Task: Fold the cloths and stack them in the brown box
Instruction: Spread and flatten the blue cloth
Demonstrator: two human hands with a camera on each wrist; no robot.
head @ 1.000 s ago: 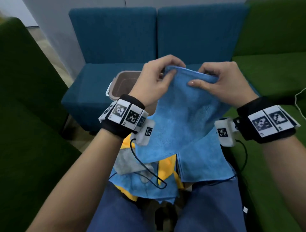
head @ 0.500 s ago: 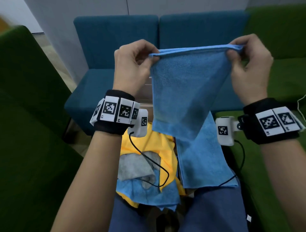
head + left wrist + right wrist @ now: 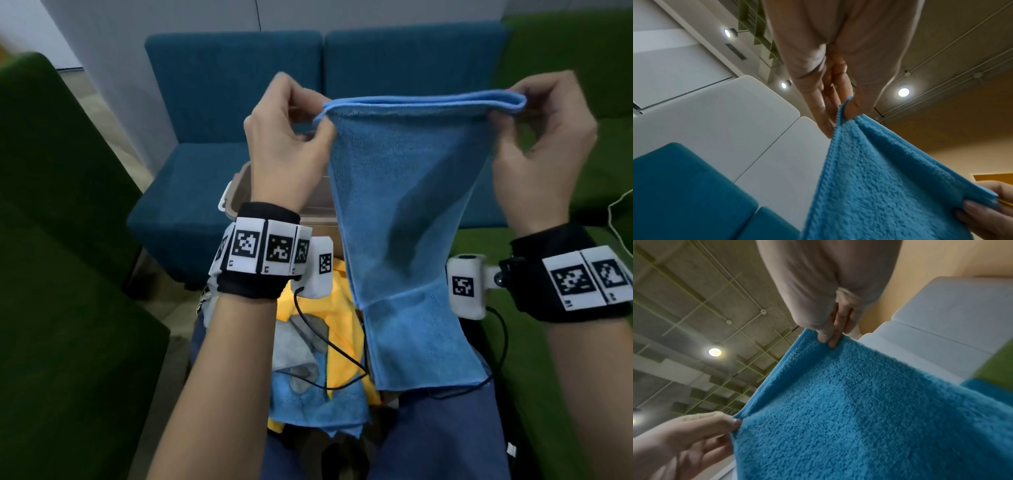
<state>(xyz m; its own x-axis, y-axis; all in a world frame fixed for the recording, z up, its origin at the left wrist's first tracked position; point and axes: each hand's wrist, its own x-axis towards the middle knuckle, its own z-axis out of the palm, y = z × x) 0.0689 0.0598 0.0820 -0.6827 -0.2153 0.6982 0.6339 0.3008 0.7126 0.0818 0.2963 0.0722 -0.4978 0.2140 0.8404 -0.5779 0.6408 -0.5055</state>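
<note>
A blue cloth [image 3: 404,212] hangs doubled over in front of me, its folded top edge stretched level between both hands. My left hand [image 3: 318,120] pinches the top left corner, and my right hand [image 3: 503,109] pinches the top right corner. The left wrist view shows the left hand [image 3: 842,112] pinching the blue cloth [image 3: 890,186] between thumb and fingers. In the right wrist view the right hand [image 3: 828,339] pinches the blue cloth [image 3: 869,410] the same way. The brown box [image 3: 236,192] stands on the blue sofa seat behind my left wrist, mostly hidden.
A heap of yellow, grey and blue cloths [image 3: 335,346] lies on my lap below the hands. A blue sofa [image 3: 239,85] faces me, with green seats [image 3: 61,274] on the left and right. A black cable [image 3: 329,346] trails over the heap.
Both hands rose from in front of the box and moved apart, pulling the cloth's top edge taut. The cloth now hangs straight down instead of bunched.
</note>
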